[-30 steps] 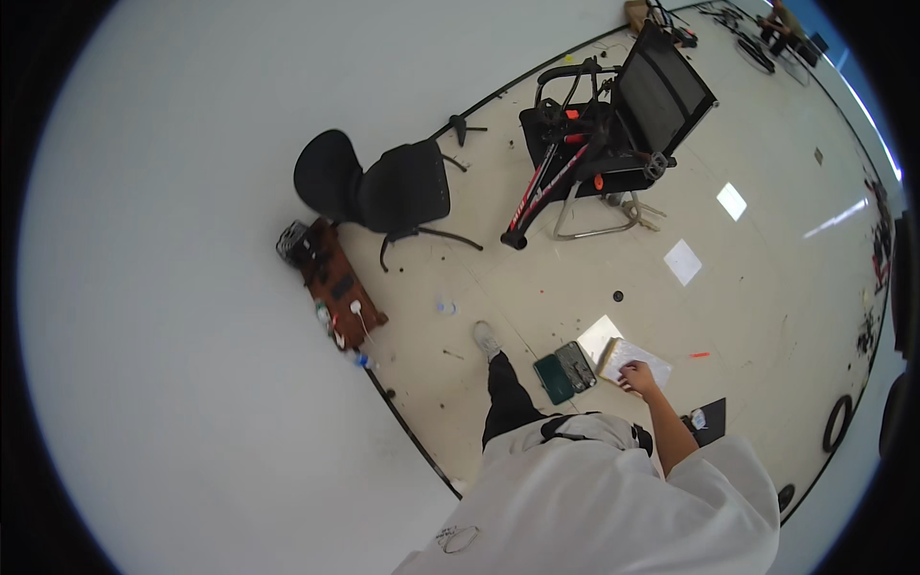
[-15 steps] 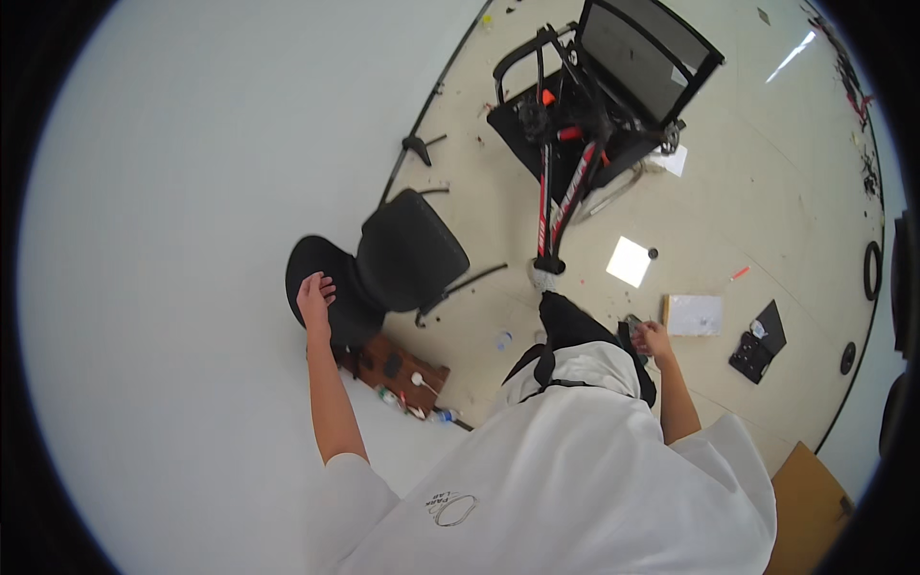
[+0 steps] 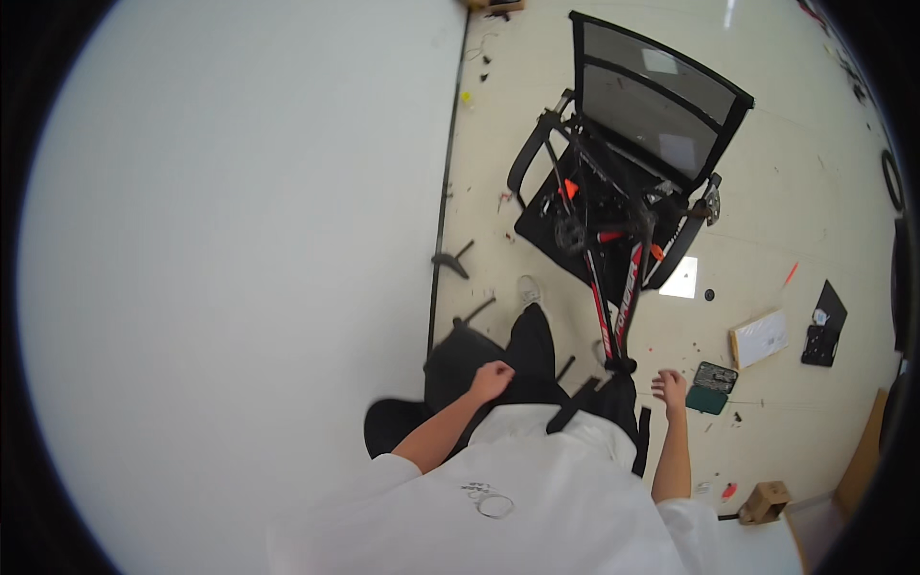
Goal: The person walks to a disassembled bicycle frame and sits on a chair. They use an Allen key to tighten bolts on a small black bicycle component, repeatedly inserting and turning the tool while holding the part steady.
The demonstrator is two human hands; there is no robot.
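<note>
My left hand [image 3: 493,380] hangs in front of my dark trousers, above a black chair [image 3: 460,359]. Its fingers are curled in, and nothing shows in them. On the other side my right hand [image 3: 670,388] is open, fingers apart and holding nothing, beside the lower end of a bicycle frame [image 3: 632,287]. That frame, black with red and white, rests on a black mesh-backed office chair [image 3: 661,91]. Near my right hand on the floor, an opened green tool case [image 3: 710,401] shows several small pieces inside.
A white wall [image 3: 240,240] runs along the left. On the right floor lie a white flat box [image 3: 759,338], a black open case [image 3: 822,331] and a tyre [image 3: 891,180]. A small cardboard box [image 3: 764,502] stands at lower right. Small loose parts are scattered about.
My body has moved forward and turned, so the office chair with the bicycle frame appears lower and further right. My left hand has moved right, from over the black chair's round part, and its fingers have curled.
</note>
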